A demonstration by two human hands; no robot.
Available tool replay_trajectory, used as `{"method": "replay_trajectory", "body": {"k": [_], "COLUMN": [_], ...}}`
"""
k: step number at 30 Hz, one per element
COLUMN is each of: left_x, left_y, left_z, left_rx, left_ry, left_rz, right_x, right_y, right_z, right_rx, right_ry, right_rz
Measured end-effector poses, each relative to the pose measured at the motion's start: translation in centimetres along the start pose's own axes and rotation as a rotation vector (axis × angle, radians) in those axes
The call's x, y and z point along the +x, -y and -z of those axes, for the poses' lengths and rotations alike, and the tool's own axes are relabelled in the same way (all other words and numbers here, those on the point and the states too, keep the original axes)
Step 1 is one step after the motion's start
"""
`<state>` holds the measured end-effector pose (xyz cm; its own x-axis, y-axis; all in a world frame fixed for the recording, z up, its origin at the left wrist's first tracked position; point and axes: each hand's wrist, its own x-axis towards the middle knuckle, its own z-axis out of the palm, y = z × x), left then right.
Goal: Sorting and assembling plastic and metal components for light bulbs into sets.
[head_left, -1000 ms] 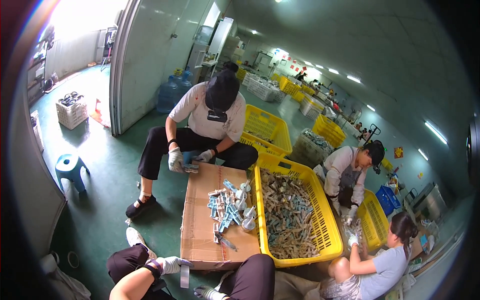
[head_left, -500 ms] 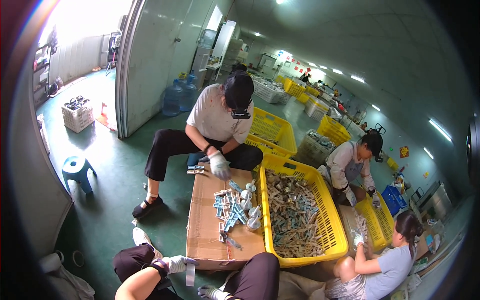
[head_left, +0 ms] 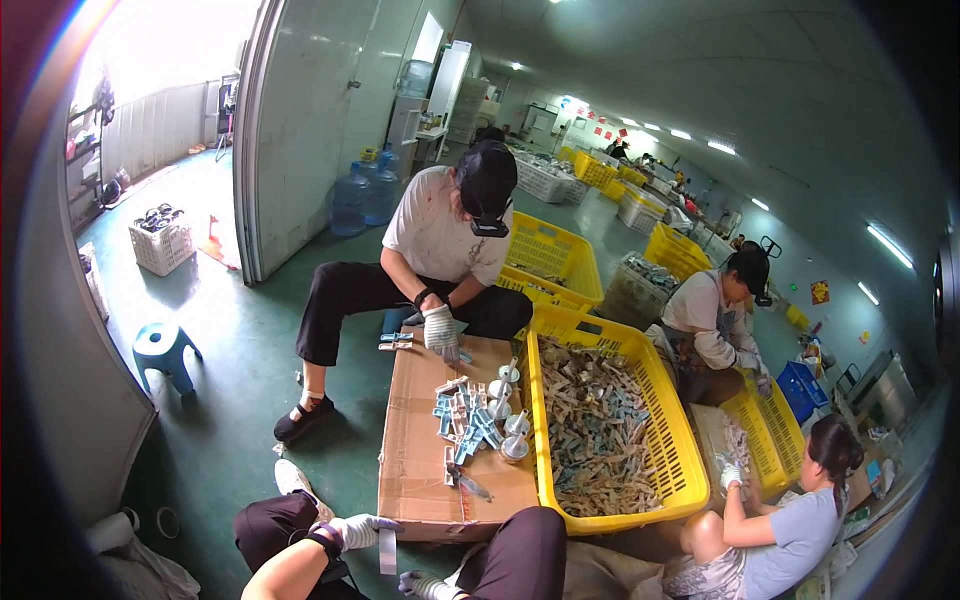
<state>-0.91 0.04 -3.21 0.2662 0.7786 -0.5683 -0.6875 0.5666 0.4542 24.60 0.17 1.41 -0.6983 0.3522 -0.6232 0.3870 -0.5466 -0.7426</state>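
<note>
My left hand (head_left: 362,530), in a striped white glove, reaches the near left corner of a cardboard box (head_left: 415,470). Its fingers close on a pale, flat strip (head_left: 388,552) that hangs down beside the box. Low between my knees is my right hand (head_left: 428,585), also gloved; its fingers stretch leftward, with nothing visible in them. On the box lies a pile of blue and beige clip-like pieces (head_left: 470,420), with a grey flat piece (head_left: 474,488) at its near end. Several whitish round-based pieces (head_left: 515,436) stand along the pile's right side.
A yellow crate (head_left: 690,490) full of similar pieces stands against the box's right side. Across from me a co-worker's gloved hand (head_left: 441,330) works over the far edge. Two other people sit at the right by more yellow crates (head_left: 765,445). A blue stool (head_left: 165,350) stands left.
The whole view has shifted slightly. The opposite co-worker's hand has moved a little toward the box's far edge. The far-right co-worker's hands have come together. My hands stay nearly in place.
</note>
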Motion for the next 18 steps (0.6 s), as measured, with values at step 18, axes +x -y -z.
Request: {"method": "replay_trajectory", "body": {"k": [18], "left_x": [-1.5], "left_y": [-2.7], "left_z": [-4.6], "left_rx": [0.311], "left_ry": [0.03], "left_rz": [-0.053], "right_x": [14.5], "right_y": [-14.3], "right_z": [5.0], "right_rx": [1.396], "right_ry": [0.622], "right_rz": [-0.715]}}
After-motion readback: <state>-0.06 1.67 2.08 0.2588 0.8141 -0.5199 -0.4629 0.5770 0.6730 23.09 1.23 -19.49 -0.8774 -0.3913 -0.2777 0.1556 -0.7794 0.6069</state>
